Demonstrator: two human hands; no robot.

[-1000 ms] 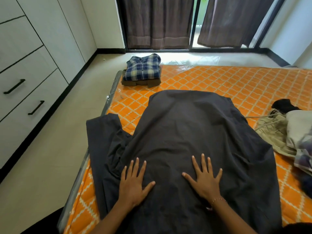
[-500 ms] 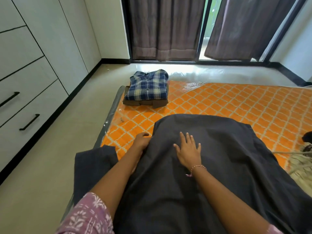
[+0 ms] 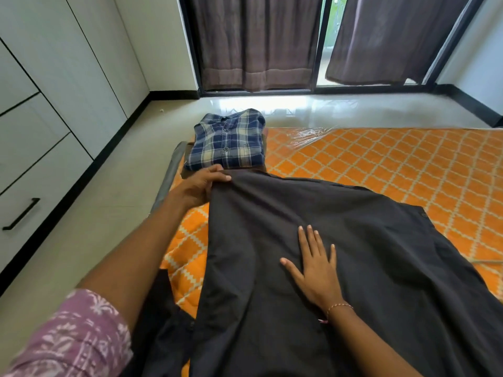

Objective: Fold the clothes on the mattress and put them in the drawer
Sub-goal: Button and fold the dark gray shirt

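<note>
A dark grey garment [image 3: 313, 268] lies spread across the near left part of the orange mattress [image 3: 394, 164]. Your left hand [image 3: 201, 183] pinches its far left corner, likely to fold that side inward. Your right hand [image 3: 318, 270] rests flat on the middle, fingers straight and spread, anchoring the cloth. A folded plaid shirt [image 3: 228, 140] waits at the mattress's far left corner.

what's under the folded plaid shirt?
A brown folded garment shows beneath the plaid shirt, edges only; the rest is covered. Below it, the mattress.
</note>
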